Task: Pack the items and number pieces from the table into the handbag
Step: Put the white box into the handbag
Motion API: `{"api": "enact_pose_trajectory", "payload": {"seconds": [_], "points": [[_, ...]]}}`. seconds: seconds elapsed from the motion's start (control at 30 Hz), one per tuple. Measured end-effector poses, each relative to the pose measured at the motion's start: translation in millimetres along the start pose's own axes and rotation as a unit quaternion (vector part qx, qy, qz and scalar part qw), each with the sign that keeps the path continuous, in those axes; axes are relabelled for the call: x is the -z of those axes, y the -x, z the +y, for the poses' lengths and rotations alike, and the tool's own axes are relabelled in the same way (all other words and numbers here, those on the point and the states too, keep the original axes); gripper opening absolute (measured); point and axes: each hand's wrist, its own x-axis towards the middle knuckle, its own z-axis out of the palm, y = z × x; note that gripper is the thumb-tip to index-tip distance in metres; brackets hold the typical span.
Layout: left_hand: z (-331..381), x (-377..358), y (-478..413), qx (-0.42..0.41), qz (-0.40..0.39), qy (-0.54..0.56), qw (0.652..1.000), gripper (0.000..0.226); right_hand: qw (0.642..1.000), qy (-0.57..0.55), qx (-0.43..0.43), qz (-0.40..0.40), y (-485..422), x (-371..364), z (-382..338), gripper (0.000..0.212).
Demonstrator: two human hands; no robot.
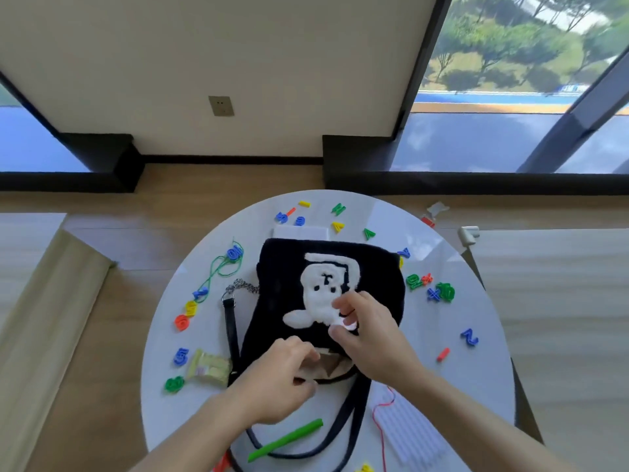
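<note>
Two hands at the fluffy black handbag (326, 294).
Our left hand (272, 379) grips its opening; our right hand (367, 338) pinches a small white piece (346, 323).

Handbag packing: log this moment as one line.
stage: bag being opened | left hand: at handbag mouth | right hand: pinching small pale item over bag | number pieces: loose on table | green stick: unpacked

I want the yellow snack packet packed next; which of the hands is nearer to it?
Left. The left hand is at the handbag opening, just right of the yellow snack packet. The right hand is farther right, over the bag's front.
</note>
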Motion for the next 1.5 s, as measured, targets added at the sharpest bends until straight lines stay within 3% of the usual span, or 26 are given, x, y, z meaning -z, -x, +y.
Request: {"api": "enact_pose_trajectory", "payload": {"seconds": [0.2,0.47,0.57,0.8,0.97,1.1,1.23,1.37,1.5], "points": [[-35,20,-49,-0.037,0.025,0.035,0.998,0.042,0.995,0.076,0.003,0.059,-131,-9,-7,0.031],[-79,43,-88,-0.067,0.006,0.03,0.997,0.036,0.973,0.225,-0.052,-0.008,-283,-49,-4,0.041],[-93,47,-93,-0.078,0.007,0.046,0.996,0.031,0.95,0.299,-0.074,-0.056,-308,-60,10,0.051],[-105,46,-94,-0.093,0.024,0.063,0.993,0.03,0.929,0.349,-0.085,-0.094,-330,-73,28,0.065],[-105,47,-93,-0.096,0.017,0.065,0.993,0.027,0.914,0.391,-0.071,-0.086,-332,-72,26,0.054],[-102,44,-92,-0.085,0.014,0.047,0.995,0.028,0.94,0.333,-0.037,-0.063,-318,-66,21,0.025],[-90,21,-80,-0.071,0.061,-0.051,0.994,0.023,0.957,0.273,-0.025,0.09,-289,-48,0,0.022],[-91,-7,-72,-0.08,0.068,-0.214,0.971,0.04,0.976,-0.013,-0.092,0.199,-236,-22,-30,0.022],[-101,-20,-74,-0.042,0.071,-0.305,0.949,0.048,0.913,-0.28,-0.143,0.261,-127,-28,-32,0.007]]}}
